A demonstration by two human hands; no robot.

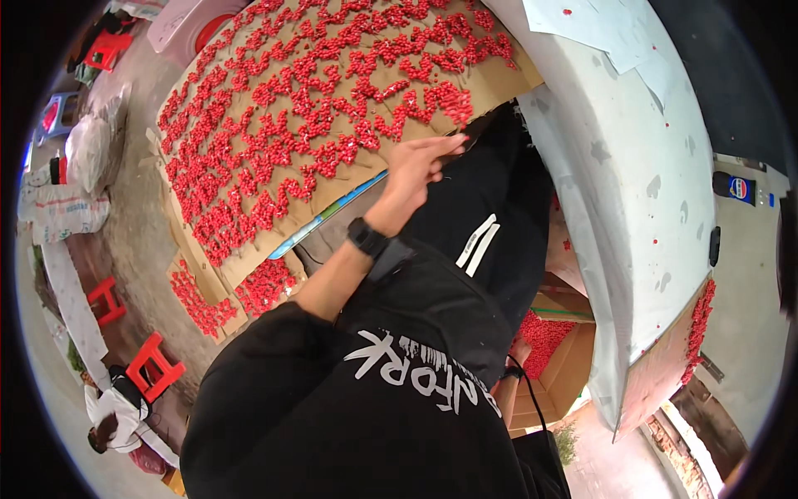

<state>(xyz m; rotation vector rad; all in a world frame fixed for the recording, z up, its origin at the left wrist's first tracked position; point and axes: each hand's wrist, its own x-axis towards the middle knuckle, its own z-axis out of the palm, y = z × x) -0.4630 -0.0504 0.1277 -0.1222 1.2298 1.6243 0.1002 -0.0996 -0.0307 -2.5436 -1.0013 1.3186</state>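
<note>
My left hand (pixel 413 173), with a black watch on the wrist, is at the near edge of a cardboard sheet (pixel 507 81). Its fingers are pinched at the stem of a slightly blurred sprig of red berries (pixel 455 106), which sits over the sheet's edge. Rows of similar red berry sprigs (pixel 312 108) cover the sheet. Low on my right side, my right hand (pixel 521 349) reaches to a cardboard box (pixel 573 366) containing loose red berries (pixel 544 337). Most of that hand is hidden behind my body, fingers included.
A white-covered table (pixel 640 208) with scattered berries stands to my right. Another berry-covered cardboard (pixel 266 287) lies lower, under the sheet's left side. Red stools (pixel 154 366), white sacks (pixel 71 212) and a person (pixel 125 424) are at the left.
</note>
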